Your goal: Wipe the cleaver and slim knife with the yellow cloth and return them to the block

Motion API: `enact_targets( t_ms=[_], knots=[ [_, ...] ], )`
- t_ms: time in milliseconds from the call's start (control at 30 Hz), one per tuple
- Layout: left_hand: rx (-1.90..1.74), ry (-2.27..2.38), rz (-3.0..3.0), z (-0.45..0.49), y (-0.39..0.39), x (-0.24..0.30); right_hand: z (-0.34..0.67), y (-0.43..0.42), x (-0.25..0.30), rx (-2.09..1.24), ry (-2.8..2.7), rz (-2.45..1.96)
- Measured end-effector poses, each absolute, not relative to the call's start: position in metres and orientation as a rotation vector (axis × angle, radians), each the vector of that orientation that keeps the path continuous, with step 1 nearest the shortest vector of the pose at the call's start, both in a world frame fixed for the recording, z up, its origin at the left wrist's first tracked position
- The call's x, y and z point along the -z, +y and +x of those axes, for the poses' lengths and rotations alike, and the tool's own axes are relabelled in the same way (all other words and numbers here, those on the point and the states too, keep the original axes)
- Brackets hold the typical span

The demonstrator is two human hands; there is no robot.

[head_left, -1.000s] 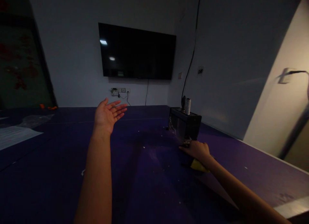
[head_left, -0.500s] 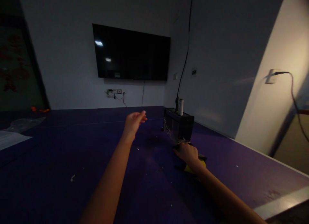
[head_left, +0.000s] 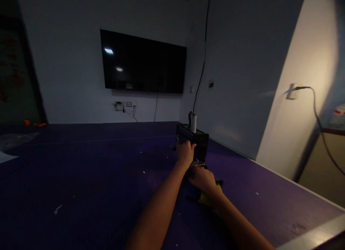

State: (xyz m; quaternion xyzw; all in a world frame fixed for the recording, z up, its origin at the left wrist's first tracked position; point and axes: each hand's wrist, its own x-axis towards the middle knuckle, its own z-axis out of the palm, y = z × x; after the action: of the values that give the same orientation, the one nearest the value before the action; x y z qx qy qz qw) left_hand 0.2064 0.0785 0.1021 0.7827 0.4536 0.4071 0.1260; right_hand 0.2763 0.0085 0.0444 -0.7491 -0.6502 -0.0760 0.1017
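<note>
A black box [head_left: 201, 140] stands on the purple tabletop, a pale upright stick-like piece [head_left: 193, 123] and a dark cable end on its top. My left hand [head_left: 185, 153] is at the box's near left side, closed like a fist with the thumb up at the right; its fingertips and anything in them are hidden. Just below and right, my right hand [head_left: 203, 179] is closed on a yellow-and-black tool [head_left: 206, 199] lying low before the box. Most of this tool is covered by the hand and wrist, and its kind is unclear.
A black cable [head_left: 204, 58] runs down the wall to the box. White scraps [head_left: 58, 209] dot the purple tabletop [head_left: 94, 181]. Clear plastic [head_left: 18, 139] and a white sheet [head_left: 7, 157] lie at the left. A television [head_left: 144, 61] hangs on the back wall.
My left hand has moved right from open space to the near left side of the box. My right hand stays on the tool. The view has shifted slightly.
</note>
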Motion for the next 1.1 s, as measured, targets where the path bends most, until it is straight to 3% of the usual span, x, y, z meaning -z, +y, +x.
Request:
enact_targets(
  t_ms=[367, 800, 1100],
  knots=[
    [-1.096, 1.340, 2.476, 0.223, 0.093, -0.115, 0.300, 0.004, -0.054, 0.077, -1.788, -2.311],
    [-1.019, 1.337, 2.454, 0.223, 0.077, -0.107, 0.320, 0.000, -0.062, 0.230, -1.285, -2.483],
    [-1.100, 1.209, 2.325, 0.141, 0.057, -0.133, 0.321, -0.010, -0.065, 0.334, -1.234, -2.467]
  ],
)
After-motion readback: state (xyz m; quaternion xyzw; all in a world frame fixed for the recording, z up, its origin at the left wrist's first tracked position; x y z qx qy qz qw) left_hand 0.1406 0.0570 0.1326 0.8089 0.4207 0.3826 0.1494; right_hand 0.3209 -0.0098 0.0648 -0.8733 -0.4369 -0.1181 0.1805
